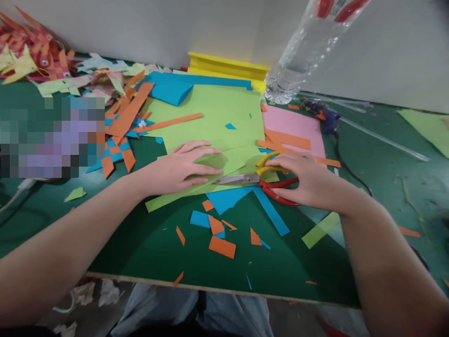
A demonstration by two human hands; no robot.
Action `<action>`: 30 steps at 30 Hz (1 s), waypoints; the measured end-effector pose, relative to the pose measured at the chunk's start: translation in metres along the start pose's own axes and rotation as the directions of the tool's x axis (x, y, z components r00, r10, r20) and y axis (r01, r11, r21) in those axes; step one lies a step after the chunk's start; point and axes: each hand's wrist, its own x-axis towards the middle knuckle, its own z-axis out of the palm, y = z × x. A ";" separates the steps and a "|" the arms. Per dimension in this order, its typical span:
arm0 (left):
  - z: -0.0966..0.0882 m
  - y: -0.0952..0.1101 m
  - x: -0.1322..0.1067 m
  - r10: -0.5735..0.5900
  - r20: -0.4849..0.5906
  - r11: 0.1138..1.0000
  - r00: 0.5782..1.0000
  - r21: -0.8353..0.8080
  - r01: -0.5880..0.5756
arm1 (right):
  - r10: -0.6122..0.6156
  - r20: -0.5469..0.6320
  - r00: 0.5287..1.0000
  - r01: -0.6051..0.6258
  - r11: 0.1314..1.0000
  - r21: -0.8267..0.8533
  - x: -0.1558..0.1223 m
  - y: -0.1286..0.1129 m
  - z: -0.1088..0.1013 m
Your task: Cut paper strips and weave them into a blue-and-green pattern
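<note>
My left hand (185,169) lies palm down on a sheet of light green paper (210,112), its fingers spread and pointing right. Under and beside those fingers are narrow green pieces; whether they are cut free is hard to tell. My right hand (303,180) grips scissors (245,179) by their yellow and red handles. The blades look nearly closed and point left, with the tip close to my left fingertips. Just below the scissors lie a blue paper piece (228,199) and a blue strip (271,210).
Orange and blue scraps (222,246) litter the green table (147,252). A woven paper piece (117,152) and orange strips lie left. Behind stand a yellow folded holder (228,65) and a water bottle (298,56). A corded glue gun (328,117) rests right, near pink paper (291,121).
</note>
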 end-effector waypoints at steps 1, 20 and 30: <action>0.000 -0.001 0.000 -0.007 0.012 1.000 1.000 0.007 0.007 | 0.000 -0.002 1.000 0.000 1.000 0.000 0.000 0.000 0.000; 0.011 0.006 0.009 0.002 0.000 0.995 1.000 0.103 -0.002 | 0.017 -0.019 1.000 -0.017 1.000 0.004 -0.004 0.002 0.001; 0.012 0.005 0.011 0.016 0.014 0.992 1.000 0.123 -0.017 | -0.019 -0.009 1.000 0.019 1.000 0.016 0.000 -0.005 0.001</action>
